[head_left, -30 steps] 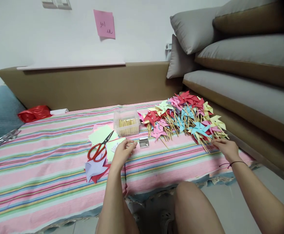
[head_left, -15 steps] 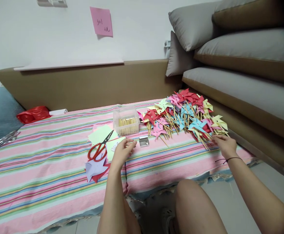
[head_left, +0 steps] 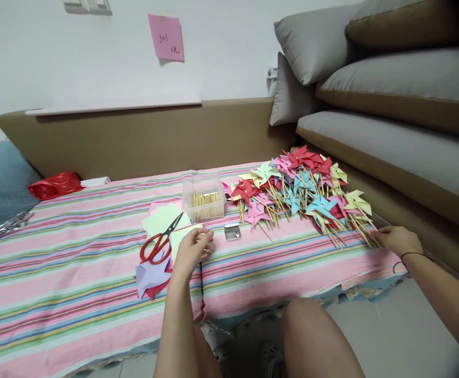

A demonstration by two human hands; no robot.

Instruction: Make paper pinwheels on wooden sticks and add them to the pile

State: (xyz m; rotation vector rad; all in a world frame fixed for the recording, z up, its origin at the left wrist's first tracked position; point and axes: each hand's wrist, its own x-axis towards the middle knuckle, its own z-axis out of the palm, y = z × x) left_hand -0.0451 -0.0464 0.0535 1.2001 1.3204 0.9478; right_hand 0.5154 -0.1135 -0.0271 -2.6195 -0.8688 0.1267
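Observation:
My right hand [head_left: 400, 241] is at the right end of the pinwheel pile, fingers closed on the stick end of a pale yellow pinwheel [head_left: 357, 201]. The pile of paper pinwheels [head_left: 320, 205] has red, pink, blue and yellow heads on wooden sticks. My left hand [head_left: 192, 251] hovers by the paper sheets with curled fingers; something small and pale shows under them, too hidden to name. Beside it lie red-handled scissors [head_left: 161, 240] on light green paper [head_left: 162, 219], and purple cut paper [head_left: 150, 275]. A small open metal box [head_left: 233, 232] lies to its right.
A clear plastic box [head_left: 203, 198] of wooden sticks stands behind my left hand. Striped cloth [head_left: 75, 262] covers the surface. Stacked grey cushions [head_left: 386, 126] border the right side. A red plastic bag [head_left: 56, 185] lies at the far left.
My right hand has moved right along the pile to the stick ends near its edge. The yellow pinwheel there shifted slightly. My left hand moved a little left, its fingers closing more.

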